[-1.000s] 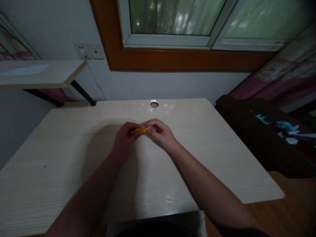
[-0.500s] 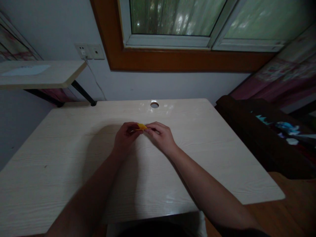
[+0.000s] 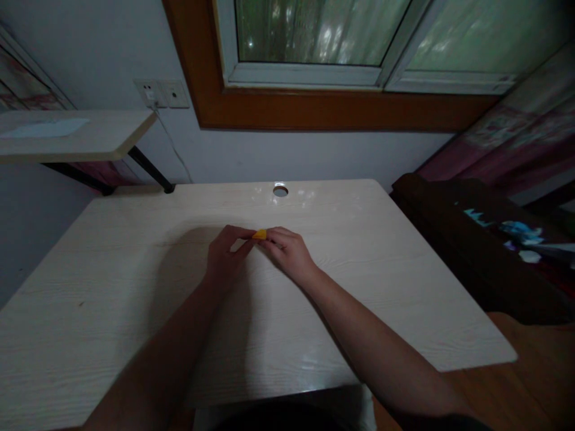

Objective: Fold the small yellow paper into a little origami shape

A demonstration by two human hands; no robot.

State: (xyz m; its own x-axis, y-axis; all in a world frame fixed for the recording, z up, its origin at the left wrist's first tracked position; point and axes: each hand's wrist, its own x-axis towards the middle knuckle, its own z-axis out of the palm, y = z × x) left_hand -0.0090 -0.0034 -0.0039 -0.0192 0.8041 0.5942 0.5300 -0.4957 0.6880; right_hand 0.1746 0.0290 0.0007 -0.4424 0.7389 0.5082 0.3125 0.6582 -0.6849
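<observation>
A small yellow piece of folded paper is pinched between my two hands, above the middle of the pale wooden desk. My left hand grips its left end between thumb and fingertips. On the other side, my right hand closes thumb and fingers on its right end. The fingers cover much of the paper, so its full shape is hidden.
A round cable hole lies near the desk's back edge. At the left stands a raised shelf on black legs. Behind are wall sockets with a white cable and a window. A dark brown piece of furniture with items on it is at right.
The yellow paper has tilted and now shows a smaller, more compact face. My left fingers have straightened into a narrower pinch, and my right hand has shifted slightly left and down.
</observation>
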